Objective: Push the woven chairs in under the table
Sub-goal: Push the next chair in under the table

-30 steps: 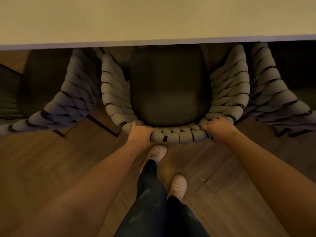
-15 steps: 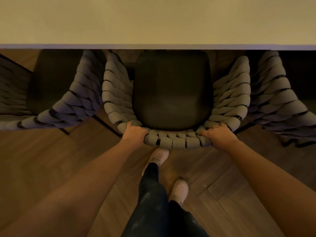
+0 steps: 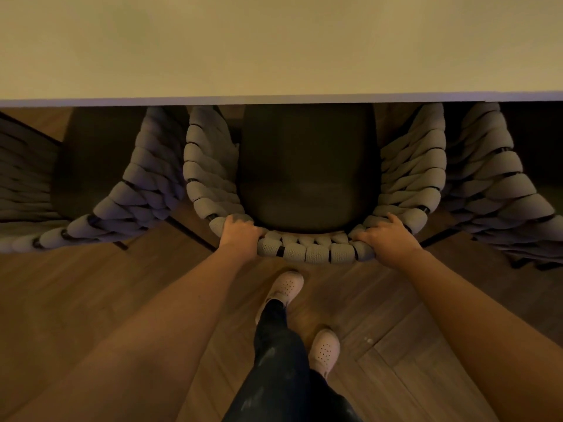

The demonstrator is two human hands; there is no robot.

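Observation:
A woven chair (image 3: pixel 313 252) with thick grey rope weave and a dark seat cushion stands straight ahead, its front part hidden beneath the pale table top (image 3: pixel 274 47). My left hand (image 3: pixel 239 234) grips the left end of the curved back rail, fingers curled over it. My right hand (image 3: pixel 387 237) grips the right end of the same rail. A second woven chair (image 3: pixel 122 205) stands to the left and a third woven chair (image 3: pixel 499 190) to the right, both partly under the table.
The table edge (image 3: pixel 274 100) runs across the view above the chairs. Wooden herringbone floor (image 3: pixel 91 293) lies behind the chairs. My own legs and white shoes (image 3: pixel 286 289) stand just behind the middle chair.
The middle chair has slid forward under the table with both hands on its back rail. My feet have stepped forward after it.

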